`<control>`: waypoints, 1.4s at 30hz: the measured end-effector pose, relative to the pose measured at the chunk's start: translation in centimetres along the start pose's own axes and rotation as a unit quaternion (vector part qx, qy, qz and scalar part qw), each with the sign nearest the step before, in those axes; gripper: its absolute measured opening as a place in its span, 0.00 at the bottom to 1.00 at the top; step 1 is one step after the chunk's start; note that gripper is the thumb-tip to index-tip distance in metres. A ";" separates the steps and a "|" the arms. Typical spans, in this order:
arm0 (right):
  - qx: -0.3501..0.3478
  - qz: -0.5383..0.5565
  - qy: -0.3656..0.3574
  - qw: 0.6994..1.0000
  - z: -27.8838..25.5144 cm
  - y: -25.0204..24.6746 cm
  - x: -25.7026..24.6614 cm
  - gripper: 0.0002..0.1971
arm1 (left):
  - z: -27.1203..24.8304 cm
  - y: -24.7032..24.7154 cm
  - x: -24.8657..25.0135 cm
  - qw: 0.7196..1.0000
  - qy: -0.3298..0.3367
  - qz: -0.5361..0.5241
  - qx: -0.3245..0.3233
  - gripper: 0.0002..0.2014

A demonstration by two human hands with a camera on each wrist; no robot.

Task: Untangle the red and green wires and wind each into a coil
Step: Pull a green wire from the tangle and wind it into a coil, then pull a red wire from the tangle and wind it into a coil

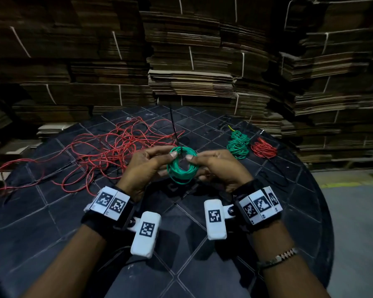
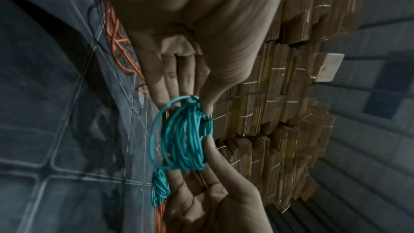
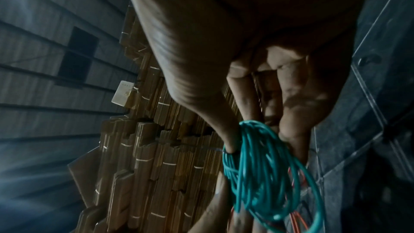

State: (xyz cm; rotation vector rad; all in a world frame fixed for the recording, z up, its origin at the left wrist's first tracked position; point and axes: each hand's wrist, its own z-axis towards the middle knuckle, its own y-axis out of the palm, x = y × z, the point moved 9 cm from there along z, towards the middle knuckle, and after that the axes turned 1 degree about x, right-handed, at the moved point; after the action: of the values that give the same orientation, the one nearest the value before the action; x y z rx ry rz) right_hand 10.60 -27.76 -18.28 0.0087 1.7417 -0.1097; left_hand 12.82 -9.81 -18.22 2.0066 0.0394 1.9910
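Only the head view shows the loose red wire (image 1: pixel 108 147) sprawled at centre left of the desk (image 1: pixel 52 222). At frame centre, the left hand (image 1: pixel 146 166) and right hand (image 1: pixel 218 168) pinch the green wire coil (image 1: pixel 182 166) between thumbs and fingertips, above the desk.

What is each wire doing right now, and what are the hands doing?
Green coil: wound, held up between both hands.
Left hand: pinches the coil's top.
Right hand: pinches the coil's top.
Loose red wire: tangled, spread on the table.
Green bundle: coiled, lying on the table.
Red bundle: coiled, beside it.
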 end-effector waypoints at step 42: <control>0.048 -0.150 0.015 0.987 6.8 3.9 -4.7 0.05 | -0.9 -8.3 3.0 0.963 0.079 -0.093 0.240 0.03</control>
State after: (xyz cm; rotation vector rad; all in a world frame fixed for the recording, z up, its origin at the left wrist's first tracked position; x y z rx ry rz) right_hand 18.37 -24.16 -15.08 -0.1828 1.7564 -0.4173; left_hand 13.73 -1.03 -17.36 2.0037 0.7873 2.1595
